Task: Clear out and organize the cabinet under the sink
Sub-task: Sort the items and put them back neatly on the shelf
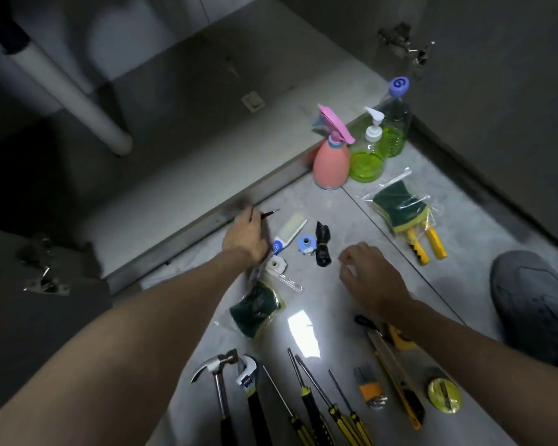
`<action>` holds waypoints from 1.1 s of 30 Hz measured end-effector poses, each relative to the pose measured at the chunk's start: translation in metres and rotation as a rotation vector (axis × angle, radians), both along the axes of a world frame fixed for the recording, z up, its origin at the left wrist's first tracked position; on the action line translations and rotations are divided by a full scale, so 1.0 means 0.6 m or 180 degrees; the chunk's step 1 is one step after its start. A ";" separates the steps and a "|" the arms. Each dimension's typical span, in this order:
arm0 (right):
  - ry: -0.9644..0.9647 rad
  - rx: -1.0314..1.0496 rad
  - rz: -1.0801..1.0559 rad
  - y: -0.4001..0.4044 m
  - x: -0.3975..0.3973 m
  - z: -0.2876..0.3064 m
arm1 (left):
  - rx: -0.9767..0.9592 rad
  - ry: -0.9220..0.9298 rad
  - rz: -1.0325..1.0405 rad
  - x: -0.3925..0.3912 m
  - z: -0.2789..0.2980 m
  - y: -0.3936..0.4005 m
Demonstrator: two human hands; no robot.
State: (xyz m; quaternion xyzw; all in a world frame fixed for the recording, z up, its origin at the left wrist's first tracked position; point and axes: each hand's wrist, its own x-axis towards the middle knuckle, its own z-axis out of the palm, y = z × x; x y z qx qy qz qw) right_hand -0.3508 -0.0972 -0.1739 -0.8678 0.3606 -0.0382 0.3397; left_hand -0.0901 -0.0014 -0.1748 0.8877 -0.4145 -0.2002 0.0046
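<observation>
My left hand [246,236] grips a thin dark pen-like tool [270,213] near the front edge of the open cabinet [181,175] under the sink. My right hand [369,278] hovers over the floor with its fingers curled; whether it holds anything is hidden. Between the hands lie a white-and-blue tube [289,231], a blue tape roll [306,244], a black bundle [322,244] and a white fitting [276,266]. A bagged green sponge [255,307] lies below my left wrist.
A pink spray bottle [331,159] and two green bottles [368,156] stand at the cabinet corner. More bagged sponges [398,204] lie over yellow pliers [429,244]. Hammer [219,381], wrench [250,378], screwdrivers [316,397], utility knife [397,378], tape measure [443,395] line the floor. A white drain pipe [78,94] hangs inside. A shoe [535,300] is at right.
</observation>
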 end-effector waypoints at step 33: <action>0.0940 0.0406 -0.0056 0.017 -0.250 0.090 | -0.0253 0.1401 -0.1257 -0.306 0.081 0.010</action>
